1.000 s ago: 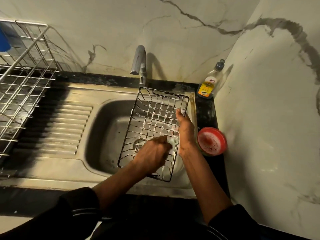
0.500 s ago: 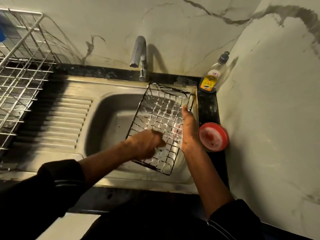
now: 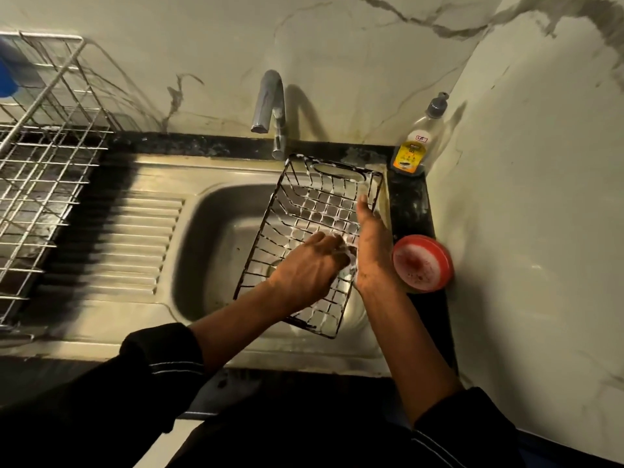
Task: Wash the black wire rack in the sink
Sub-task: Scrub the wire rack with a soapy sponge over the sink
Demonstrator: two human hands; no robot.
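The black wire rack [image 3: 314, 211] stands tilted in the steel sink [image 3: 216, 244], its wires coated with white foam. My left hand [image 3: 309, 268] lies on the rack's lower middle, fingers curled round a soapy scrubber [image 3: 347, 256] that is mostly hidden under them. My right hand [image 3: 371, 244] holds the rack's right edge, fingers stretched up along the rim with the thumb side against the wires.
A tap [image 3: 270, 106] stands behind the sink. A dish soap bottle [image 3: 417, 143] sits in the back right corner, and a red round soap tub [image 3: 422, 263] rests on the black counter by my right wrist. A steel drying rack [image 3: 44, 170] stands at the left, past the ribbed drainboard [image 3: 128, 244].
My left hand has slid with the scrubber up and to the right across the rack, close to my right hand. The rack stays tilted in my right hand.
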